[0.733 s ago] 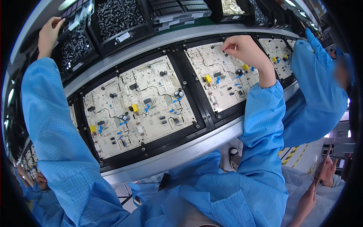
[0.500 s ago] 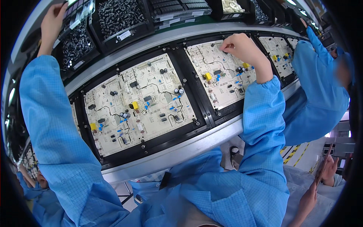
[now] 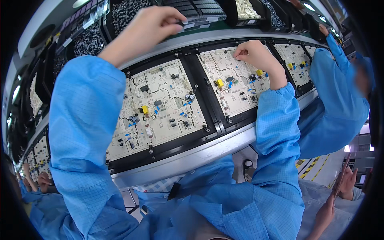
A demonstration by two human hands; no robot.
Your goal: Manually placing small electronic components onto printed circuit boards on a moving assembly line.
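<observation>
My left hand (image 3: pixel 146 32) is raised over the far edge of the frames, in front of the parts bins. Its thumb and fingers pinch a small black component (image 3: pixel 180 23). My right hand (image 3: pixel 258 56) is over the right-hand circuit board (image 3: pixel 236 98), fingertips pinched together close to its upper part. Whatever lies between those fingertips is hidden. A larger pale board area (image 3: pixel 162 116) lies below my left hand, bearing yellow, blue and black components; my left sleeve covers part of it.
Black bins hold dark cylindrical parts (image 3: pixel 86 42) and whitish parts (image 3: pixel 246 10); a stack of black trays (image 3: pixel 192 9) stands between them. A metal rail (image 3: pixel 224 142) runs along the near side. Another person in blue (image 3: pixel 336 96) works at right, beside further boards (image 3: pixel 290 56).
My left hand has swung right from the far-left bins to a place before the black trays, with a small black component in its fingers. My right hand has shifted slightly lower over its board.
</observation>
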